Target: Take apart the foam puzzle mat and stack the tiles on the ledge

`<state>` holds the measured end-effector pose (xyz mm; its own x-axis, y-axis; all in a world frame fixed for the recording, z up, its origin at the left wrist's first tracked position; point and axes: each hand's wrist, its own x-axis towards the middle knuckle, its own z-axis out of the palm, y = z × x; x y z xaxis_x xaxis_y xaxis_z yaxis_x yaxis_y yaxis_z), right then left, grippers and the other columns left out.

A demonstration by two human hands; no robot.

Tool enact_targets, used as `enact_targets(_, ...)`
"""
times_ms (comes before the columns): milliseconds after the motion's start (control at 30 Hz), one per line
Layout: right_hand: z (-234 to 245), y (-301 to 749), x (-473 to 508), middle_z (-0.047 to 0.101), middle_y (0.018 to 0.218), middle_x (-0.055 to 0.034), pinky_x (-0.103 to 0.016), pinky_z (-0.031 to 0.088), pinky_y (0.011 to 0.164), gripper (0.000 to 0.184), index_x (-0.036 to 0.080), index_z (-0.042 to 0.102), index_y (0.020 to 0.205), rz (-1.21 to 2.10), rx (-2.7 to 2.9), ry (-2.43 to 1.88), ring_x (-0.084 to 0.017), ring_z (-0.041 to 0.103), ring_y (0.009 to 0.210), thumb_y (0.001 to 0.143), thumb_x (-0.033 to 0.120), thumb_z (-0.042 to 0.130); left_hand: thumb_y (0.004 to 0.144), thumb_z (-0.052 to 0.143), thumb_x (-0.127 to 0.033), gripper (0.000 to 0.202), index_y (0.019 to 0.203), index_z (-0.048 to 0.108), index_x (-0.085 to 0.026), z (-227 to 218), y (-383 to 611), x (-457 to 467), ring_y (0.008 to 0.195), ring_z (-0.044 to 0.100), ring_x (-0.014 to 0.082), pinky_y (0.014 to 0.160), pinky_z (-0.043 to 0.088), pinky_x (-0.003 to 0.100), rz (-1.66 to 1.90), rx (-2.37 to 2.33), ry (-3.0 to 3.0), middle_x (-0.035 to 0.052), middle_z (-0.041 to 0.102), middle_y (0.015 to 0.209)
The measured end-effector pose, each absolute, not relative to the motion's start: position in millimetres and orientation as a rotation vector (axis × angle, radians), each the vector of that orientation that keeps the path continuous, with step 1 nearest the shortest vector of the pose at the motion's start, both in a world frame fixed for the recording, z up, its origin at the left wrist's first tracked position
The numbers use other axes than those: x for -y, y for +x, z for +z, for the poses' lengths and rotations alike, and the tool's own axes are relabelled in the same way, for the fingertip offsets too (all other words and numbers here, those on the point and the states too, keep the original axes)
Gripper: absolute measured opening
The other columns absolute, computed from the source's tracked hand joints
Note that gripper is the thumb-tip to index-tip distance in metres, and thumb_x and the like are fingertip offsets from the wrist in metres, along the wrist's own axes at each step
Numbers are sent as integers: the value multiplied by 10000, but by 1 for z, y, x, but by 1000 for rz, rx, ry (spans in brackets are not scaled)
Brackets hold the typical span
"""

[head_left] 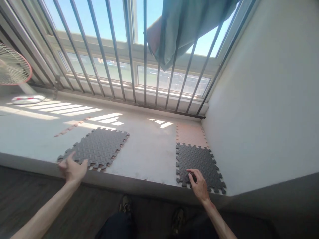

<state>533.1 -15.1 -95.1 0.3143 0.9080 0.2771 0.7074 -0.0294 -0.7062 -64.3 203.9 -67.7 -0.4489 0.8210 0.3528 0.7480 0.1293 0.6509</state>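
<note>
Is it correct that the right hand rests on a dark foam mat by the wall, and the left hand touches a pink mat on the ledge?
Not quite. In the head view the left hand touches a dark grey foam mat, not a pink one. The pink mat lies beyond the dark mat under the right hand, by the wall.

We see a raised ledge [149, 156] below the barred window [129, 66]. On the ledge, at the left, lies one foam mat [99, 146], and our left hand [72, 170] touches its near edge. At the right, near the wall [269, 99], lies a second mat [199, 162] under the fingers of our right hand [199, 186]; just behind it lies a third mat [190, 134]. A fan [15, 71] stands far left, and a cloth [186, 26] hangs on the bars.
</note>
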Motion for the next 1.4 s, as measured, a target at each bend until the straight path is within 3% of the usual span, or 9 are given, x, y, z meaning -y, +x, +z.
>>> enact_targets(133,-98,608,7,728,1251,-124,-533,475,1141,353,233,741,1188,60,1399,-1930,-310,634,1223,976,412,525,904,566,-455,582,1423,599,-193,-67,17,-195,1333,581,380,1165,459,594,1013,-1808,2028,163,647,1297)
enact_targets(300,-88,653,-31,711,1284,-143,-509,476,1161,378,191,701,1240,-77,1491,-2008,-300,625,1253,964,316,474,957,561,-370,520,1458,585,-233,-62,155,-186,1379,586,352,1185,417,571,651,-1079,2433,162,652,1460)
enact_targets(433,-79,656,-70,683,1383,-146,-480,467,1176,375,191,690,1288,-94,1631,-2054,-290,592,1334,974,251,494,963,594,-401,582,1519,560,-231,-67,249,-198,1419,568,347,1213,403,554,470,-819,2446,170,633,1502)
enact_targets(667,-102,638,-94,641,1478,-131,-491,408,1243,390,216,657,1386,-62,1755,-1968,-284,533,1410,1042,349,529,875,708,-497,719,1485,578,-139,-69,377,-276,1295,650,339,1145,473,485,460,-1019,1841,230,656,1439)
enact_targets(800,-108,629,-89,606,1524,-126,-515,355,1280,447,233,619,1459,-65,1718,-1966,-298,486,1450,1044,379,541,743,869,-465,664,1306,661,-182,-69,432,-322,1340,615,360,1077,490,439,602,-1158,1359,232,652,1449)
enact_targets(933,-104,627,-89,605,1534,-125,-531,336,1283,472,240,614,1484,-23,1704,-1977,-311,476,1458,1038,379,542,759,855,-497,552,1167,657,-182,-80,475,-355,1251,670,334,922,539,389,644,-1143,1220,247,666,1362)
enact_targets(1033,-102,627,-90,582,1591,-105,-531,289,1307,516,253,570,1552,-1,1729,-1980,-302,448,1502,1053,376,522,731,878,-502,509,1060,649,-187,-89,497,-372,1132,707,305,855,524,372,668,-1139,1167,227,685,1254)
enact_targets(1200,-102,629,-90,475,1716,-12,-497,200,1342,558,324,452,1652,75,1854,-1949,-248,368,1586,1101,413,464,553,1007,-470,588,944,654,-206,-88,513,-386,1065,676,308,793,482,362,719,-1147,1171,161,727,1087)
enact_targets(1400,-101,622,-101,514,1674,-58,-579,248,1279,603,369,440,1660,29,1878,-2010,-323,402,1517,1082,530,502,489,1042,-458,641,912,625,-218,-74,526,-380,809,691,252,674,498,340,800,-998,1199,82,733,863)
